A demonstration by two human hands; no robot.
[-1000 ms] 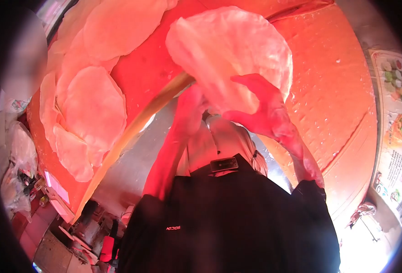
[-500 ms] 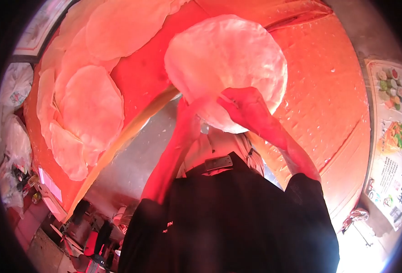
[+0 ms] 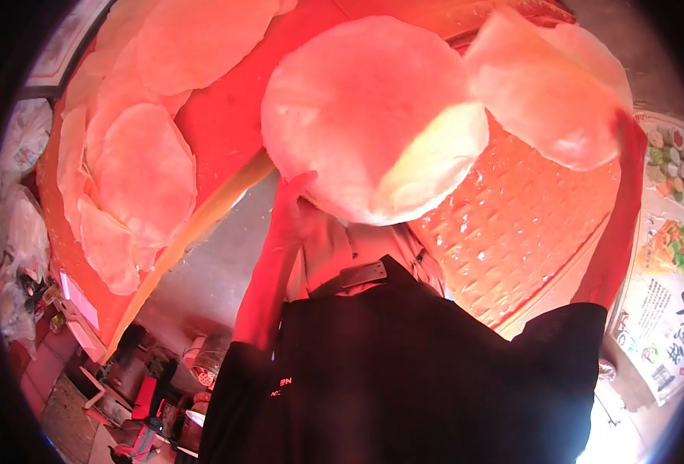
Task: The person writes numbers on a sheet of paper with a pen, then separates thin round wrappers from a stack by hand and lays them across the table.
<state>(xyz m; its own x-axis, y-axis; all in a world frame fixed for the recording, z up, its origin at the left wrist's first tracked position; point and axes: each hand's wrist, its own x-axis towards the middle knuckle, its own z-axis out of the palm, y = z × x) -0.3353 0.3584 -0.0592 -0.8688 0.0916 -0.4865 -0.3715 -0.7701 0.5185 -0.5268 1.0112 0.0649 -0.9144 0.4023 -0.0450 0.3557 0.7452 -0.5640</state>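
Observation:
A thick stack of thin round flatbreads (image 3: pixel 357 100) lies in front of me, overhanging the near table edge. My left hand (image 3: pixel 294 199) grips the stack's near-left rim, with the thumb on top and the other fingers hidden underneath. Out to the right, my right hand (image 3: pixel 630 138) holds a single thin flatbread (image 3: pixel 547 93) by its right side. This sheet is folded over in part and hangs slack beside the stack. The right fingers are partly blurred.
More flatbreads (image 3: pixel 145 166) lie spread and overlapping on the left of the orange-covered table (image 3: pixel 497 224). Plastic bags (image 3: pixel 26 232) are beyond the left edge. A printed food poster (image 3: pixel 671 255) is at the right. Below left are a metal pot (image 3: pixel 212 357) and clutter.
My right hand has moved from the stack's near edge far to the right, carrying a separated flatbread. My left hand has shifted slightly left and now holds the stack's rim.

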